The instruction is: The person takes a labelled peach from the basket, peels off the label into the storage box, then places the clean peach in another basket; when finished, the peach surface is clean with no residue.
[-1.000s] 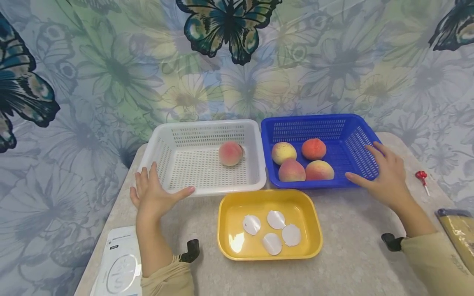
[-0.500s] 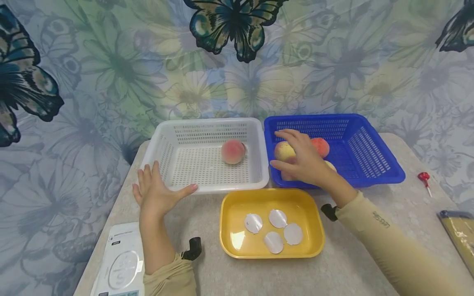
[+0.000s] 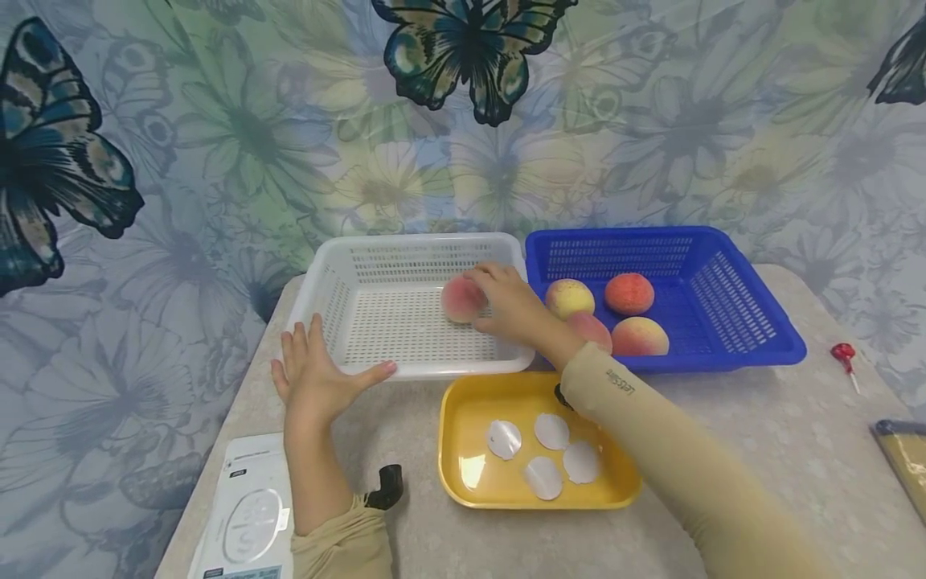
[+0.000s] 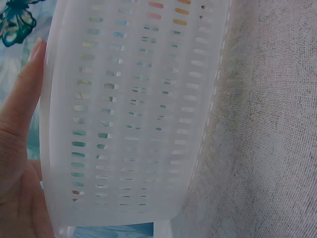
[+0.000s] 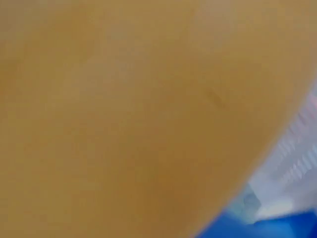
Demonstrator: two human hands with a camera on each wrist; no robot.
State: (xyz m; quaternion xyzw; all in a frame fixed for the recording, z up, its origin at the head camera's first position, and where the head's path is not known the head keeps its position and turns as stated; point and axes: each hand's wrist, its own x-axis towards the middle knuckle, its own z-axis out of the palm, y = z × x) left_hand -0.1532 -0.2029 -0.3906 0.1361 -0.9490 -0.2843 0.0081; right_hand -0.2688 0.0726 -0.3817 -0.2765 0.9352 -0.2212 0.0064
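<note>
In the head view a pink peach lies toward the right side of the white plastic basket. My right hand reaches over that basket's right rim, fingers and thumb curled about the right side of the peach. With fingers spread, my left hand rests at the near left corner of the white basket, the thumb along its front rim. The left wrist view has that hand's thumb or finger by the basket's slotted wall. A blurred yellow surface fills most of the right wrist view.
A blue basket beside the white one holds several peaches. In front, a yellow tray carries several pale round discs. A white flat package lies left; a red lollipop and a yellowish packet lie right.
My right hand has swept left, from the blue basket's right side, over its peaches, to the peach in the white basket. The left hand keeps its place at the basket corner.
</note>
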